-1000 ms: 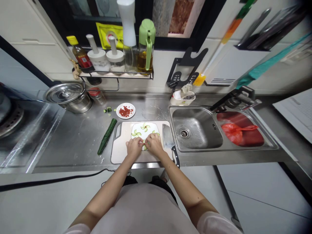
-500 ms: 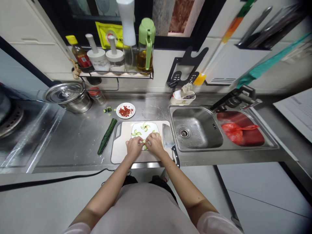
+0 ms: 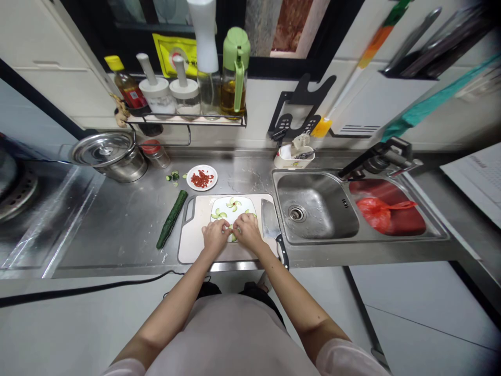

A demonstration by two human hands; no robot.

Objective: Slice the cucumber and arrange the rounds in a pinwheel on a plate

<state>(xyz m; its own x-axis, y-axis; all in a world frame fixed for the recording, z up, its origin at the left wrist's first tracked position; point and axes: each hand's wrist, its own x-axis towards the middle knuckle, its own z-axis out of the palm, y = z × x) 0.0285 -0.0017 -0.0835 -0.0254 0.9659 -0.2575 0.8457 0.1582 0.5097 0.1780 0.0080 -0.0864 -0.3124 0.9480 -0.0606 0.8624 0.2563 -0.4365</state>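
Observation:
A white plate (image 3: 240,205) with several green cucumber slices (image 3: 233,203) lies on a pale cutting board (image 3: 194,240) at the counter's front. My left hand (image 3: 214,236) and my right hand (image 3: 247,232) rest side by side at the plate's near edge, fingers curled and pinched together over a cucumber slice (image 3: 233,236) between them. A cleaver (image 3: 271,228) lies on the board just right of my right hand. A whole cucumber piece (image 3: 171,218) lies on the steel counter left of the board.
A small dish of red bits (image 3: 202,178) and cucumber ends (image 3: 174,177) sit behind the board. A lidded pot (image 3: 108,155) stands at left, a rack of bottles (image 3: 187,83) above. The sink (image 3: 316,211) is right, with a red bag (image 3: 376,213) in a red basin.
Both hands stay at the plate's near edge; only small finger shifts show. Nothing else has moved.

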